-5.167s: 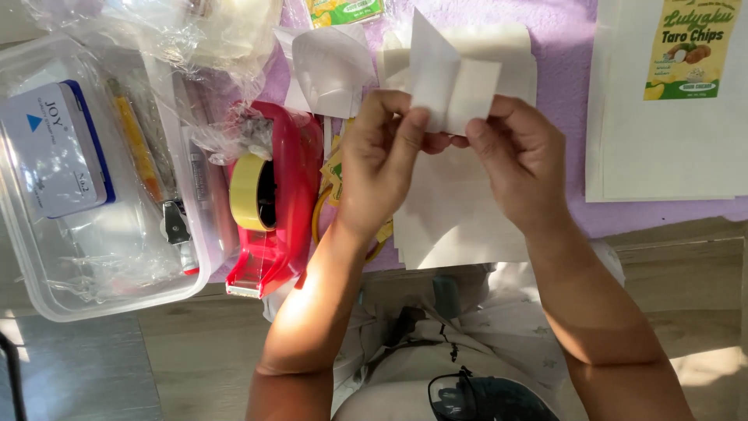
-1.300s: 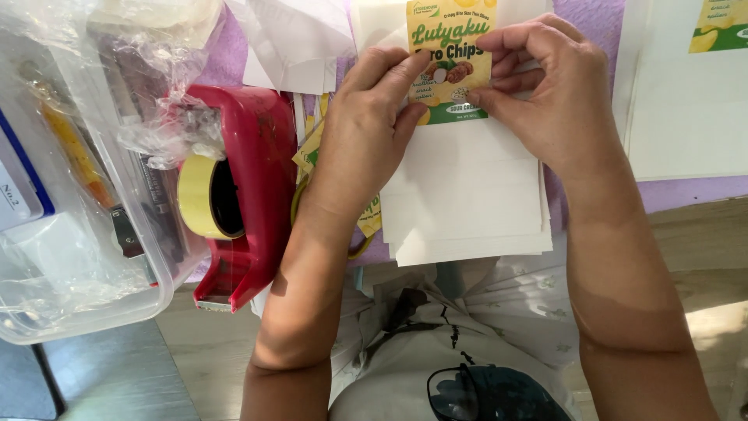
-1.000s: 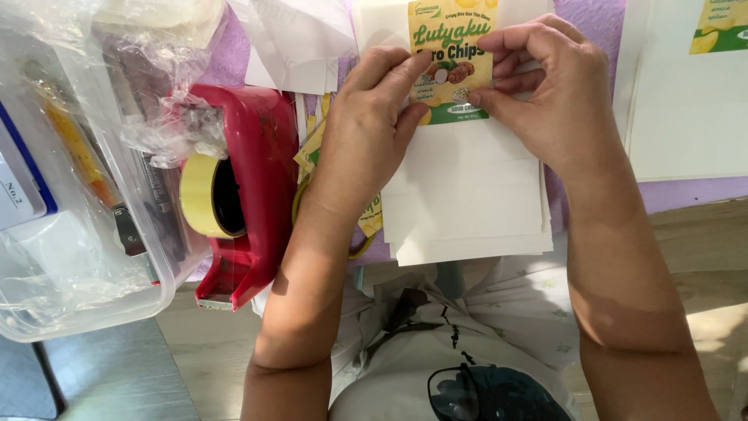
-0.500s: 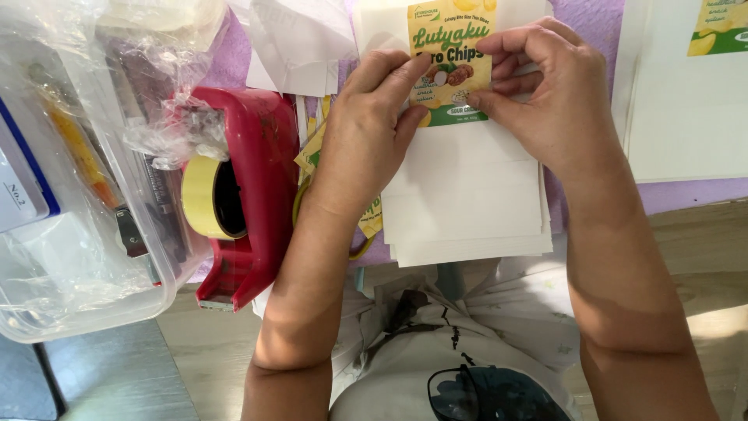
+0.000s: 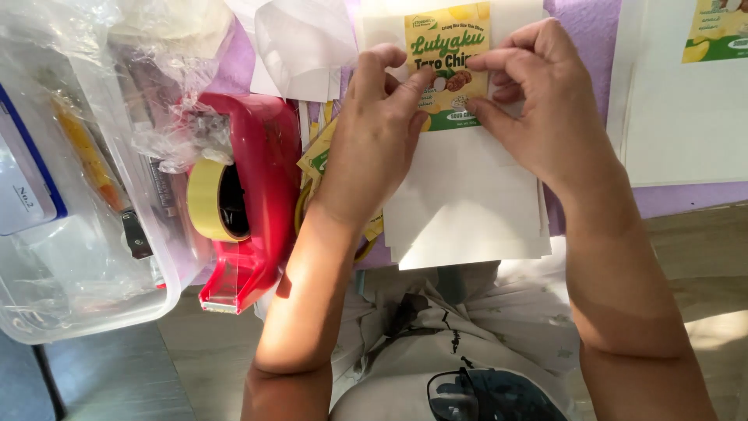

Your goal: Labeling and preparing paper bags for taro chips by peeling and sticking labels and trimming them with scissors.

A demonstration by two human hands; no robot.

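While both hands point(image 5: 467, 117) press flat — seemingly gripping nothing — the label point(image 5: 447, 66) sits near the white bag's point(image 5: 467, 203) top edge.

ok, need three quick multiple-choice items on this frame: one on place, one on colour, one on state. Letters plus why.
1. Where is the tape dispenser?
A. between the clear plastic bin and the left hand
B. on the stack of white pouches
C. inside the bin

2. What colour is the dispenser?
A. blue
B. red
C. black

3. What is the state of the yellow-green sticker label?
A. still on the tape roll
B. crumpled on the floor
C. pressed flat on the top pouch by both hands

Answers: 1 A, it stands outside the bin wall, left of the forearm. 2 B, its body is red. 3 C, left-hand fingers and right hand fingers lie on its edges.
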